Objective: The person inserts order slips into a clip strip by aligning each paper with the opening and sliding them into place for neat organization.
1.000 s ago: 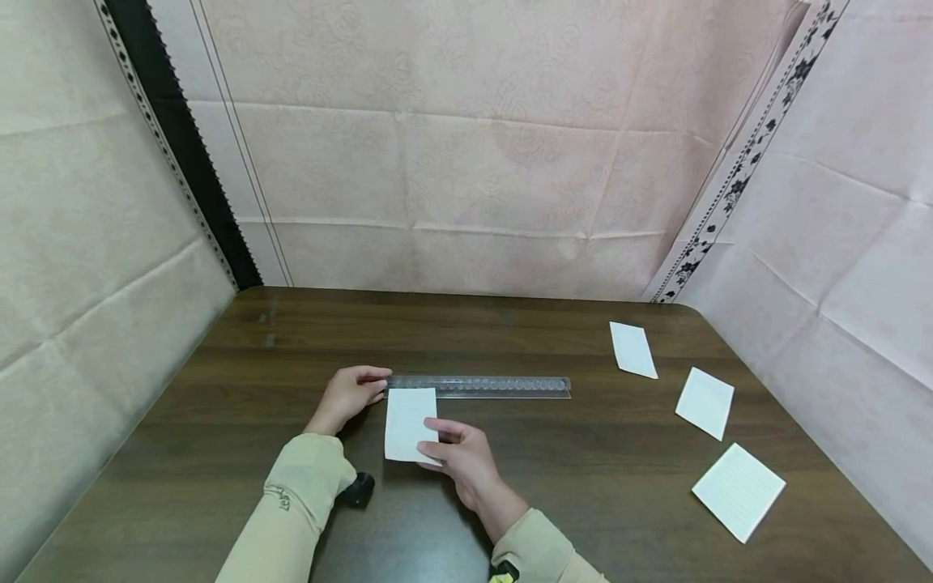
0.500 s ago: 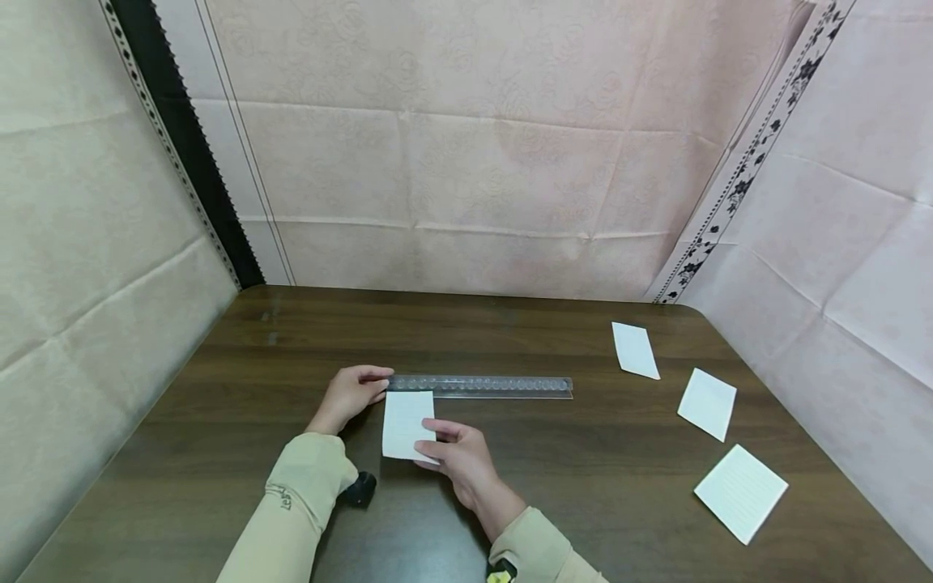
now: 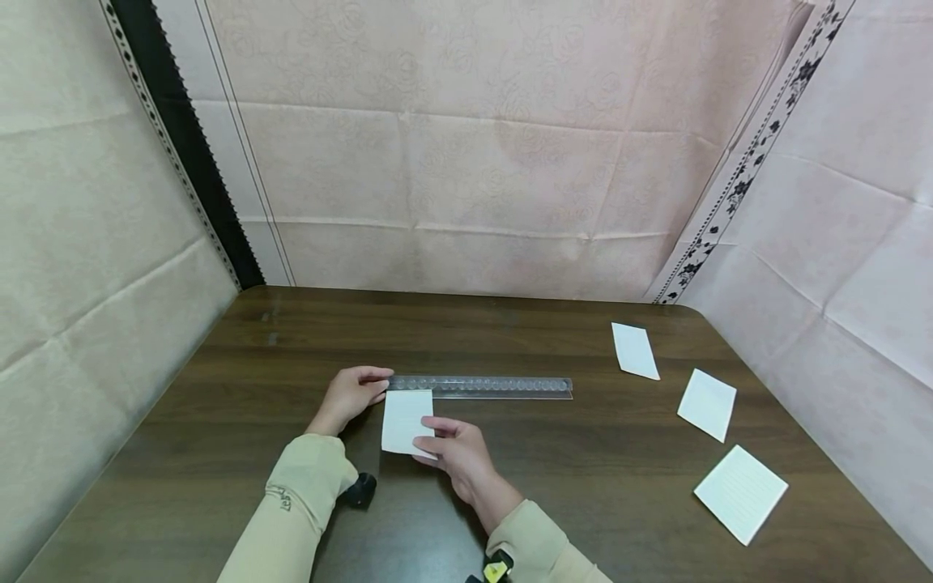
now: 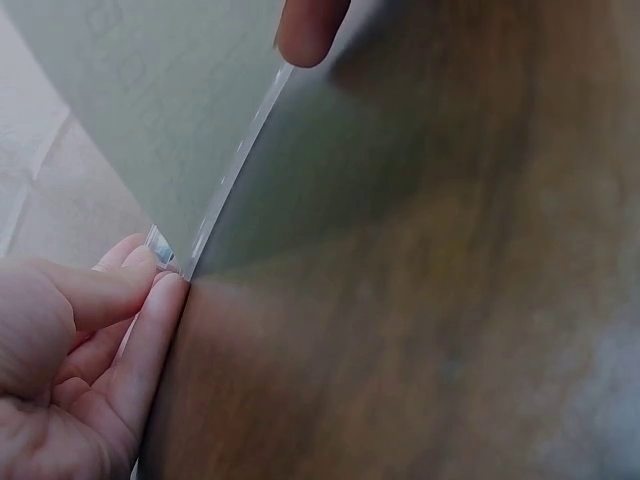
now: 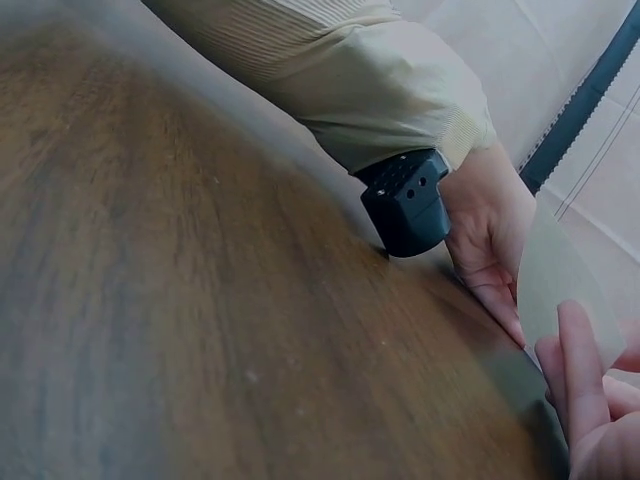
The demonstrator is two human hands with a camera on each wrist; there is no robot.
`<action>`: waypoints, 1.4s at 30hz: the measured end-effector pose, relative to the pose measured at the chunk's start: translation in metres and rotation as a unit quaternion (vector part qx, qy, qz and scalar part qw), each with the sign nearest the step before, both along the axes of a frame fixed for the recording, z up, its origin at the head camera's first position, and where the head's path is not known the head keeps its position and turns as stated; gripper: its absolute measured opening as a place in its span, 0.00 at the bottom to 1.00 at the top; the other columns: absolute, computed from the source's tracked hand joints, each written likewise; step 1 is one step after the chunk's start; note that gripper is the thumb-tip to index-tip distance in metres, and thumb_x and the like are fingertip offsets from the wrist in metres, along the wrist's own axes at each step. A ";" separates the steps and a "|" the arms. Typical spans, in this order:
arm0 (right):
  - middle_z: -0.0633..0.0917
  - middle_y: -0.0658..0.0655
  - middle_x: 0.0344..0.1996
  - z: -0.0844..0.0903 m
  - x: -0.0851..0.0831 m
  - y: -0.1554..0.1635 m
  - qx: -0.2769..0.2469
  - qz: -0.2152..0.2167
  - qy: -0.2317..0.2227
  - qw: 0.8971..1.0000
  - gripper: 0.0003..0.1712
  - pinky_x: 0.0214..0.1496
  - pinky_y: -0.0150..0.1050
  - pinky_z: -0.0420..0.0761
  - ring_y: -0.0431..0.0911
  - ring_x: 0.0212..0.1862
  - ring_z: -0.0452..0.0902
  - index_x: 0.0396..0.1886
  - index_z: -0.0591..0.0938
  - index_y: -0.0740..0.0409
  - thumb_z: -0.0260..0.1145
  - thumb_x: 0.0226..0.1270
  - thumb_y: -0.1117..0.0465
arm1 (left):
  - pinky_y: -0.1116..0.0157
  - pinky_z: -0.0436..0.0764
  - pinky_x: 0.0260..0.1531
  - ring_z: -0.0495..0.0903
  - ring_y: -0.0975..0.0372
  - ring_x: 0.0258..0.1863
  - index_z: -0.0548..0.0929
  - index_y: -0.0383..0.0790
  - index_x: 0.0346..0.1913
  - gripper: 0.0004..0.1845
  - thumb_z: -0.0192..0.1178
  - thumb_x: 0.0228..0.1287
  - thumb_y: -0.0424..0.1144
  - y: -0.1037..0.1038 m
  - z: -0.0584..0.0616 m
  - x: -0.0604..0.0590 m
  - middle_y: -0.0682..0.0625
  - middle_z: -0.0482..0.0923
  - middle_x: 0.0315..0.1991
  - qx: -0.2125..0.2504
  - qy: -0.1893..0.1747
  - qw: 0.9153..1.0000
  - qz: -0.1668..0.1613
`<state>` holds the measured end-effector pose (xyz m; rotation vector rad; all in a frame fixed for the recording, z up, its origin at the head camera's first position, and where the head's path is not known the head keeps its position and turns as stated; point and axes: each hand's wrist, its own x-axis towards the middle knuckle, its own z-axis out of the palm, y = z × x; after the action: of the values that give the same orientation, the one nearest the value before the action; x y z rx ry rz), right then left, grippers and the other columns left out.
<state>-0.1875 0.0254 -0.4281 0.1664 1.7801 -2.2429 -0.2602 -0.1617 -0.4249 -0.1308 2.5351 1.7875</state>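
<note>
A clear ruler [image 3: 503, 388] lies crosswise on the table, its left end pinched between the thumb and fingers of my left hand [image 3: 348, 401]. My right hand [image 3: 462, 457] holds a small lined sheet of white paper [image 3: 406, 423] by its lower right side. The sheet's far edge meets the ruler's near edge close to the ruler's left end. From the left wrist, the paper [image 4: 165, 110] appears raised at a slant above the table, along the ruler's edge [image 4: 235, 165]. In the right wrist view the fingers [image 5: 582, 370] lie against the paper's face.
Three more white paper pieces lie on the right of the brown table [image 3: 291, 348]: a narrow one [image 3: 636, 351] at the back, another [image 3: 707, 405] nearer, and a lined square [image 3: 741, 494] in front. Pale cloth screens [image 3: 452, 178] enclose the table's back and sides.
Over the last second the right hand and its paper have shifted slightly left, and the sheet's near edge has moved a little away from me. Left hand and ruler stay put.
</note>
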 end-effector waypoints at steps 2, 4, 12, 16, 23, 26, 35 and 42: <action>0.75 0.64 0.44 0.000 -0.001 0.000 0.000 0.001 0.000 1.000 0.21 0.41 0.43 0.83 0.46 0.35 0.78 0.50 0.78 0.74 0.67 0.54 0.76 | 0.67 0.81 0.40 0.79 0.60 0.40 0.81 0.32 0.51 0.13 0.58 0.63 0.29 0.000 -0.001 0.000 0.38 0.77 0.49 0.000 0.000 1.000 0.000; 0.74 0.64 0.44 0.000 -0.001 -0.001 -0.003 0.001 0.003 1.000 0.21 0.41 0.43 0.82 0.46 0.35 0.78 0.50 0.77 0.74 0.66 0.54 0.76 | 0.67 0.81 0.40 0.79 0.60 0.40 0.81 0.32 0.51 0.13 0.58 0.63 0.29 0.000 -0.001 0.000 0.38 0.77 0.50 -0.001 0.000 1.000 0.000; 0.75 0.63 0.43 0.002 -0.004 -0.002 0.009 -0.005 -0.008 1.000 0.21 0.41 0.43 0.83 0.46 0.34 0.77 0.50 0.78 0.73 0.67 0.54 0.76 | 0.68 0.81 0.39 0.79 0.60 0.40 0.81 0.32 0.50 0.13 0.59 0.63 0.29 -0.001 -0.003 -0.001 0.38 0.77 0.49 0.005 0.000 1.000 0.002; 0.74 0.64 0.45 0.003 -0.005 -0.003 0.012 -0.003 -0.008 1.000 0.21 0.41 0.43 0.83 0.46 0.35 0.77 0.50 0.78 0.73 0.67 0.54 0.76 | 0.68 0.81 0.39 0.79 0.60 0.39 0.82 0.33 0.50 0.13 0.59 0.63 0.30 -0.001 -0.004 -0.002 0.38 0.78 0.48 -0.001 0.001 1.000 0.002; 0.75 0.64 0.46 0.003 -0.006 -0.005 0.009 -0.005 -0.002 1.000 0.22 0.40 0.43 0.83 0.46 0.34 0.78 0.51 0.77 0.73 0.67 0.54 0.76 | 0.68 0.81 0.39 0.79 0.60 0.40 0.82 0.33 0.49 0.12 0.59 0.63 0.30 0.000 -0.004 -0.003 0.39 0.78 0.47 -0.003 0.005 1.000 0.003; 0.75 0.64 0.45 0.003 -0.007 -0.005 0.005 -0.006 -0.001 1.000 0.21 0.40 0.42 0.83 0.46 0.35 0.78 0.51 0.77 0.73 0.66 0.54 0.77 | 0.68 0.81 0.39 0.79 0.60 0.40 0.82 0.33 0.49 0.12 0.58 0.63 0.30 0.001 -0.004 -0.002 0.39 0.78 0.47 0.000 0.007 1.000 0.004; 0.76 0.64 0.45 0.002 -0.012 -0.005 0.014 -0.009 -0.012 1.000 0.21 0.41 0.41 0.83 0.47 0.36 0.79 0.50 0.78 0.71 0.66 0.55 0.76 | 0.69 0.81 0.39 0.79 0.60 0.40 0.81 0.32 0.50 0.12 0.58 0.64 0.30 0.000 -0.001 -0.001 0.38 0.78 0.48 0.012 0.005 1.000 -0.001; 0.76 0.65 0.45 0.002 -0.013 -0.006 0.007 -0.006 -0.010 1.000 0.21 0.41 0.42 0.82 0.47 0.37 0.79 0.51 0.78 0.72 0.65 0.55 0.77 | 0.69 0.81 0.40 0.78 0.60 0.40 0.81 0.32 0.50 0.13 0.58 0.64 0.30 -0.001 -0.001 -0.001 0.38 0.77 0.49 0.018 0.000 1.000 0.000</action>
<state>-0.2002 0.0197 -0.4264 0.2021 1.7896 -2.2295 -0.2610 -0.1629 -0.4259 -0.1310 2.5016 1.8315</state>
